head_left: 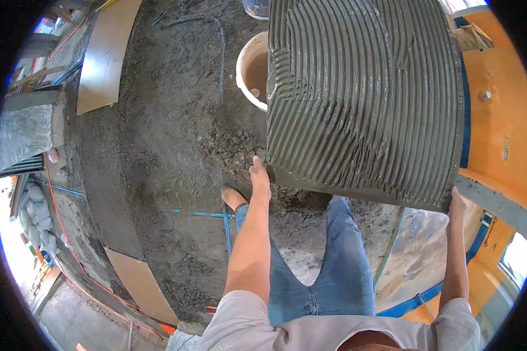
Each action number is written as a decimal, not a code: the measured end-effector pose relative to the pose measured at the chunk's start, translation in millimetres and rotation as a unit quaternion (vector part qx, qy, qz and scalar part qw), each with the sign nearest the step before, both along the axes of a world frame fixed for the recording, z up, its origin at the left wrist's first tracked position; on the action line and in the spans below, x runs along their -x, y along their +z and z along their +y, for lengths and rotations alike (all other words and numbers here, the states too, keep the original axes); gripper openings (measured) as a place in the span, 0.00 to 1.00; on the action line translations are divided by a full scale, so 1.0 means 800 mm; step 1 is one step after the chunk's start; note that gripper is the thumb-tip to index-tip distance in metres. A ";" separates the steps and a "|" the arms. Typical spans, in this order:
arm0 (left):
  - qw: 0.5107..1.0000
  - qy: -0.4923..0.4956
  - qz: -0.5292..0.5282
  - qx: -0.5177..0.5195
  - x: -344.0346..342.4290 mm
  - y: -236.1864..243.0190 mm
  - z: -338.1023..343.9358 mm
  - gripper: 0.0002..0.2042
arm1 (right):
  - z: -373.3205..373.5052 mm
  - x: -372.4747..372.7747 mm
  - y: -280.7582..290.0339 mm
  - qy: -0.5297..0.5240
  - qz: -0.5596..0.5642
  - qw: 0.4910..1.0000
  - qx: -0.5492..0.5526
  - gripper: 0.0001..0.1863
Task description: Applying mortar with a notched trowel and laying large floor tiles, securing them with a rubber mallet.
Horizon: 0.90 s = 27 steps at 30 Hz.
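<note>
A large square tile [363,99] is raised in front of me, its upper face coated with grey adhesive combed into curved ridges. My left hand [260,174] grips it at the near left corner, thumb up along the side and the other fingers mostly hidden. At the near right corner, my right hand [455,205] holds the edge, its fingers partly out of sight behind the tile. Beneath the tile's left side stands a white bucket [243,73], half covered, with brownish contents.
Rough grey mortar [175,128] covers the ground, crossed by blue strips [202,214]. Beige tiles [106,58] lie at the left, another piece [139,285] nearer me. An orange wall [500,99] rises on the right, and a grey beam [498,205] sits beside my right hand.
</note>
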<state>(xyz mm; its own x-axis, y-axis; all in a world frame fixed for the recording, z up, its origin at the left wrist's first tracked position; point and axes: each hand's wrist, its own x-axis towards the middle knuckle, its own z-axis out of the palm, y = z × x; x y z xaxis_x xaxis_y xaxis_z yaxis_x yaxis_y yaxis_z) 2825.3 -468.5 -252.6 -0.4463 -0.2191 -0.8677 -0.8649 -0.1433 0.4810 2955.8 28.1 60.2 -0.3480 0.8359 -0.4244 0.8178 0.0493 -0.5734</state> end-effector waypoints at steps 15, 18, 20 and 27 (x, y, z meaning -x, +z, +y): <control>0.996 0.034 0.004 -0.088 0.021 0.013 0.045 0.44 | -0.073 0.064 0.150 0.042 0.097 0.987 -0.119 0.17; 0.994 0.046 -0.010 -0.098 0.023 0.028 0.068 0.33 | -0.100 0.060 0.182 0.076 0.130 0.981 -0.124 0.17; 0.993 0.051 -0.019 -0.102 0.024 0.024 0.057 0.32 | -0.134 0.069 0.196 0.072 0.151 0.974 -0.150 0.16; 0.968 0.030 0.189 0.164 -0.004 0.114 0.035 0.19 | -0.202 0.070 0.258 0.222 0.172 0.953 -0.111 0.14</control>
